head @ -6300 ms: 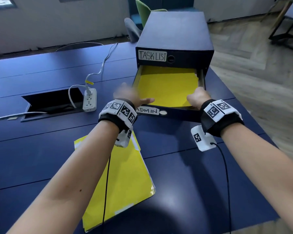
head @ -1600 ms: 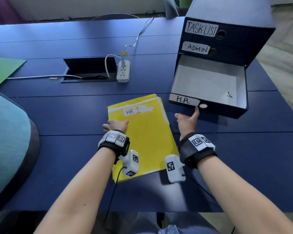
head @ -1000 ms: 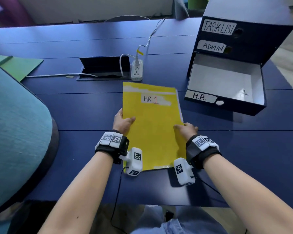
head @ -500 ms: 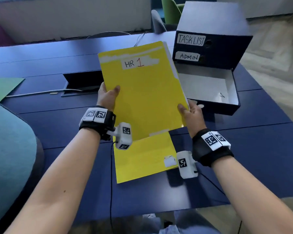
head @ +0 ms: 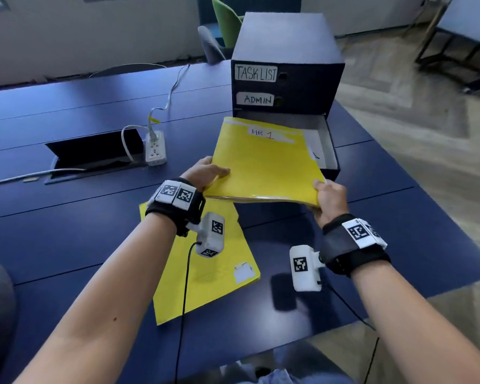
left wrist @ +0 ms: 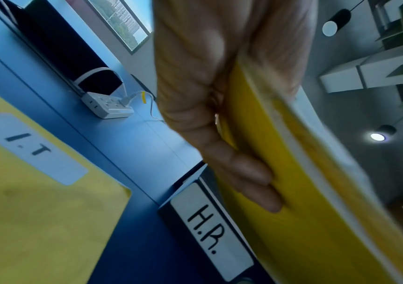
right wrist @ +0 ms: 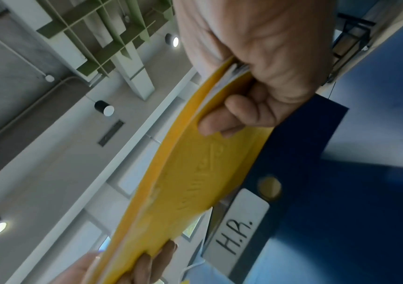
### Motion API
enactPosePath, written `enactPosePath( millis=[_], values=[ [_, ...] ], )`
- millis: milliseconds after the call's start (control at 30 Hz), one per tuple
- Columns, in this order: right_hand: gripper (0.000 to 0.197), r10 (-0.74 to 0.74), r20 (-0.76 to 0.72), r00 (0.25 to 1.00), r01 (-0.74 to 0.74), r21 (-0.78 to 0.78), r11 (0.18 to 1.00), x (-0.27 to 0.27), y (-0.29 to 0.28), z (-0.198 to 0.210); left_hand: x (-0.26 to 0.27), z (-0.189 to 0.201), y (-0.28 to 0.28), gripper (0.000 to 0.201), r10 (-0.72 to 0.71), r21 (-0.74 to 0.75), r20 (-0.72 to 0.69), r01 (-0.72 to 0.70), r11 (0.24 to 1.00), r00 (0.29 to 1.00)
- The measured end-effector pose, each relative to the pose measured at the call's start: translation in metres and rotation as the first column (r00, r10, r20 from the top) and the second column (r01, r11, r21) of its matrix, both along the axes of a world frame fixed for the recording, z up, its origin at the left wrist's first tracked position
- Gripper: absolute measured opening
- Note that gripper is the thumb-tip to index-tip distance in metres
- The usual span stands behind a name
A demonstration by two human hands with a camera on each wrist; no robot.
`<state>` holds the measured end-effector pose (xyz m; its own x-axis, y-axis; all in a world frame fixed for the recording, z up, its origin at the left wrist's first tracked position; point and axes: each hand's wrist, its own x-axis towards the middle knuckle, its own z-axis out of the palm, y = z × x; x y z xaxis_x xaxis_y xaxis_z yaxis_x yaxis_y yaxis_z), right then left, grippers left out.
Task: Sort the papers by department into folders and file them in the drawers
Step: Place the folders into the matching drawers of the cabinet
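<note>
Both hands gripping one thin, glossy yellow folder (head: pixel 263 164) tagged "HR 1": left hand (head: pixel 205 173) clamped on its near left corner, thumb on top and fingers (left wrist: pixel 241 173) curled beneath; right hand (head: pixel 329 200) pinching the near right corner, white paper edges showing between the covers. Held nearly flat, sagging slightly between the grips, far end reaching over the open bottom drawer (head: pixel 327 151), pale inside, fronted by a white "H.R." label (left wrist: pixel 210 232) and a round pull hole (right wrist: pixel 269 187). Above it, two closed drawers of the boxy dark navy cabinet (head: pixel 286 59), hand-lettered "TASK LIST" and "ADMIN". Flat on the desk (head: pixel 67 231) below the left wrist, a second yellow folder (head: pixel 203 273), labelled "I.T" in the left wrist view. Farther left, a white power strip (head: pixel 155 148) with a plugged-in cable, beside a raised flap over a cable hatch (head: pixel 94 151). Smooth matte navy desk with seams running across; herringbone wood floor to the right, green chair (head: pixel 225 18) behind the cabinet, pale wall beyond.
</note>
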<state>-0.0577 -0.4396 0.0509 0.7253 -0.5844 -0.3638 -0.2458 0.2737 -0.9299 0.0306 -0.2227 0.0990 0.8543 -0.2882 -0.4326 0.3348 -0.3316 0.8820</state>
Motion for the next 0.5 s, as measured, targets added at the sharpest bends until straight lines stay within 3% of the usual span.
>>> enactPosePath(
  millis=[133, 200, 267, 367, 500],
  values=[
    [0.025, -0.081, -0.067, 0.994, 0.081, 0.002, 0.997, 0.025, -0.013, 0.022, 0.008, 0.013, -0.017, 0.004, 0.064, -0.046, -0.019, -0.065, 0.997, 0.998],
    [0.023, -0.086, -0.087, 0.992, 0.088, 0.013, 0.996, 0.038, -0.021, 0.032, 0.013, 0.014, -0.026, 0.010, 0.082, -0.112, -0.074, -0.090, 0.990, 0.994],
    [0.019, -0.019, -0.089, 0.996, 0.023, 0.048, 0.999, 0.047, -0.027, 0.044, 0.021, 0.013, -0.033, 0.003, 0.132, -0.142, -0.081, -0.142, 0.980, 0.988],
    [0.016, 0.072, -0.068, 0.995, -0.062, 0.141, 0.988, 0.055, -0.035, 0.057, 0.034, 0.012, -0.046, 0.045, 0.257, -0.150, -0.065, -0.264, 0.953, 0.964],
    [0.021, 0.055, -0.041, 0.998, -0.045, 0.213, 0.976, 0.071, -0.045, 0.054, 0.049, 0.010, -0.065, 0.045, 0.320, -0.096, -0.017, -0.320, 0.942, 0.947]
  ],
)
